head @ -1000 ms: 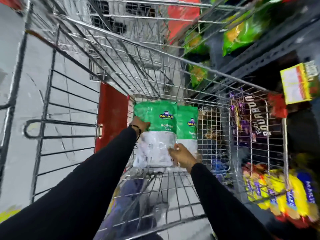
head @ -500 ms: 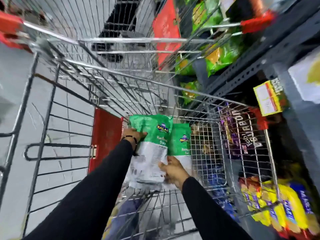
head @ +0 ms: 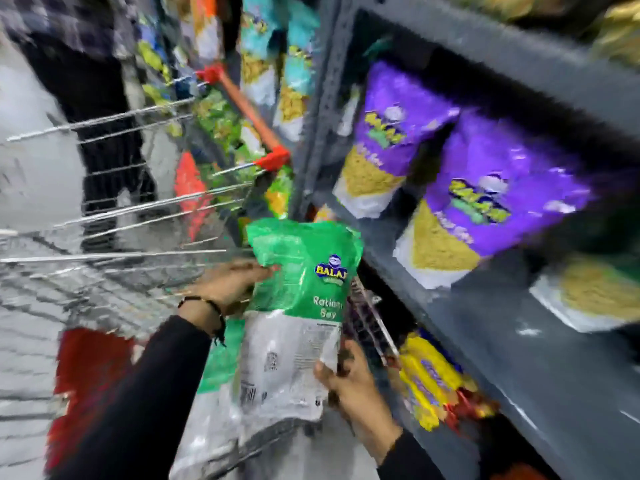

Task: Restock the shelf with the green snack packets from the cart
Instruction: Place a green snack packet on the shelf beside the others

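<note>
Both hands hold a green snack packet upright above the wire cart, near the cart's right edge and just short of the front lip of the grey shelf. The left hand clamps its fingers on the packet's upper left edge, and the right hand pinches the lower right corner with the thumb on the front. A second green packet shows partly behind the first; whether either hand grips it too is hard to tell.

The chief risk, as I judge it, is the hidden packet slipping free and dropping into the cart or onto the floor if only the front one is firmly held. The grip sits on thin edges of a slick, floppy bag, so the packet could fold or slide out during the swing to the shelf. The purple packets lean at the shelf's front edge; a packet pushed in carelessly could knock them over or out. The picture is strongly blurred, so a clip against the shelf lip or the cart's rim also seems possible.
</note>
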The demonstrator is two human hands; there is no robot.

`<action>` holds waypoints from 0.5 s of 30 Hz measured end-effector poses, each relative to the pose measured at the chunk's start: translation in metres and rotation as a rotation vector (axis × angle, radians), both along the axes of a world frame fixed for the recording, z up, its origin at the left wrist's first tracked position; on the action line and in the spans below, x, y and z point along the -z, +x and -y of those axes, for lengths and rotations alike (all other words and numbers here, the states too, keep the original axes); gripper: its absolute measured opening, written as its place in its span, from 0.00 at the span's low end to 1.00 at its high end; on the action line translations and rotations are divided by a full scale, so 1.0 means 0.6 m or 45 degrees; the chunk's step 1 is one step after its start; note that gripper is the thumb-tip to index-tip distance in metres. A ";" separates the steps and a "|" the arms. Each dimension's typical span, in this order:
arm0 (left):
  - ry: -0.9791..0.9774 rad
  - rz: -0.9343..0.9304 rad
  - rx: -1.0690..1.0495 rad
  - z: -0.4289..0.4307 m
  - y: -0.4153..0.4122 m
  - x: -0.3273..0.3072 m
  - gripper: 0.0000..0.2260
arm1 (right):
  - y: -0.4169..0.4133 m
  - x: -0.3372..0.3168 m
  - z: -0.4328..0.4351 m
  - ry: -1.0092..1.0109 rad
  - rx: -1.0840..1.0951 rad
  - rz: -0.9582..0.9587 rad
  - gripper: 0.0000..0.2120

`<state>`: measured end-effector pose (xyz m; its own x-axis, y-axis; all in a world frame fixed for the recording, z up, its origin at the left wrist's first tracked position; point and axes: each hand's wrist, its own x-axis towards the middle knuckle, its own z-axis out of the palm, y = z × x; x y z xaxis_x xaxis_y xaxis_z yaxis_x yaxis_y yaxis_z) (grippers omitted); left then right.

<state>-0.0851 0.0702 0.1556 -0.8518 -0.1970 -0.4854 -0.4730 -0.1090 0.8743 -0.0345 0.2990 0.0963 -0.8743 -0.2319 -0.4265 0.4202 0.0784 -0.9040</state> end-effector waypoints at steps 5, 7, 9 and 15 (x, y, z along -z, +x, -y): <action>0.210 -0.308 0.327 -0.234 -0.037 -0.087 0.13 | 0.050 -0.061 -0.208 0.010 0.433 -0.288 0.29; 0.174 -0.431 0.473 -0.332 -0.044 -0.112 0.14 | 0.069 -0.072 -0.286 0.031 0.575 -0.383 0.27; 0.111 -0.540 0.643 -0.409 -0.057 -0.130 0.08 | 0.078 -0.080 -0.352 0.052 0.677 -0.465 0.21; 0.062 -0.801 0.871 -0.585 -0.080 -0.191 0.10 | 0.067 -0.113 -0.500 0.215 0.907 -0.677 0.19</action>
<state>-0.1330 0.4211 0.2705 -0.8842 0.4538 0.1108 0.1119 -0.0246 0.9934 0.0059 0.5991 0.1640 -0.8783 0.4685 0.0953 -0.0498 0.1086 -0.9928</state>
